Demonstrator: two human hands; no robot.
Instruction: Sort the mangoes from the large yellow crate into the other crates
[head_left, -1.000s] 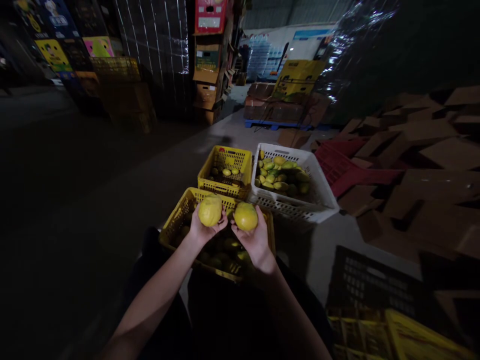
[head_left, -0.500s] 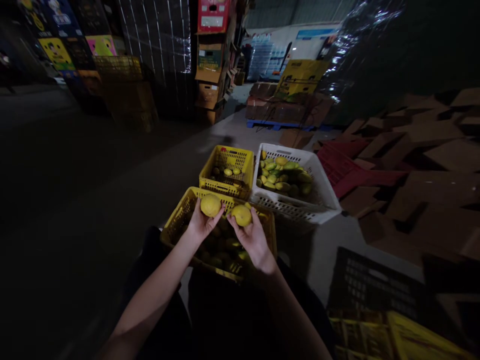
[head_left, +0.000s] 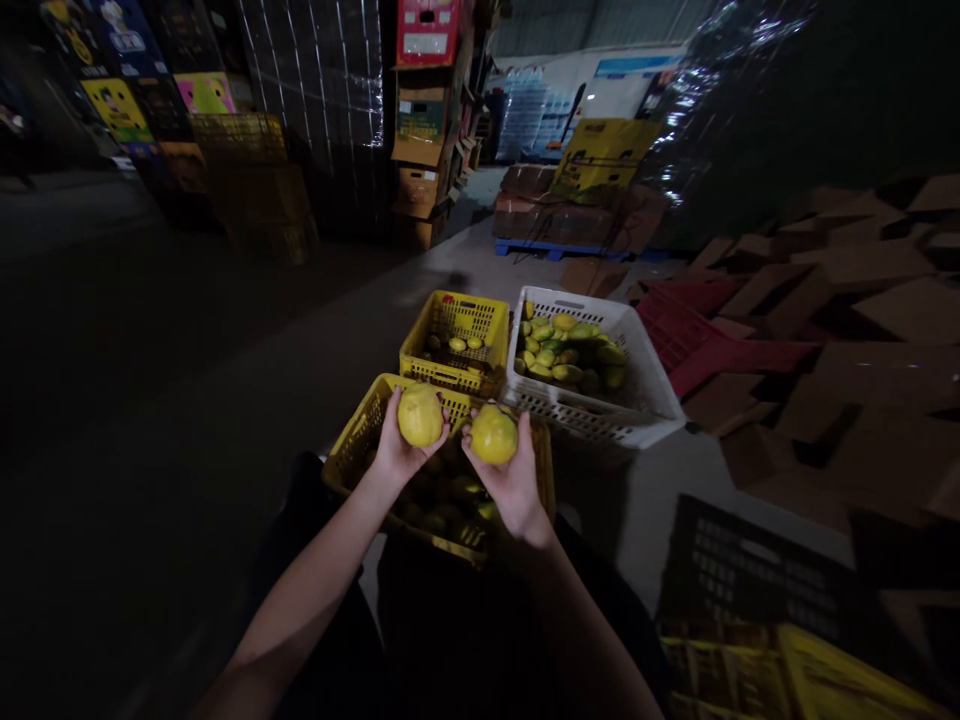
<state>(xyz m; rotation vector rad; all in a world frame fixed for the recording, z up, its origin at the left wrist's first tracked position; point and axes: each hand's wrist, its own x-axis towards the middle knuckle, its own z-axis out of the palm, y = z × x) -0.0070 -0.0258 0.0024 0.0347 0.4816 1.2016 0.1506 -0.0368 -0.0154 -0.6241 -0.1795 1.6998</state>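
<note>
My left hand (head_left: pixel 396 455) is closed around a yellow mango (head_left: pixel 419 415), held up over the near yellow crate (head_left: pixel 354 440). Close beside it, my right hand (head_left: pixel 514 480) grips a second yellow mango (head_left: pixel 493 434) above the same crate. That crate holds several more mangoes, dim in shadow. Both fruits sit side by side, a small gap between them.
A smaller yellow crate (head_left: pixel 454 320) with a few mangoes stands just beyond. A white crate (head_left: pixel 637 385) with several green-yellow mangoes sits to its right. Red crates (head_left: pixel 675 335) and flattened cardboard (head_left: pixel 862 330) lie right. Black and yellow crates (head_left: pixel 750 600) are at lower right; stacked boxes (head_left: pixel 420 120) stand behind.
Both hands dipped the mangoes slightly toward the crate half a second ago, then raised and turned them back up; the fruits look a little larger and closer now.
</note>
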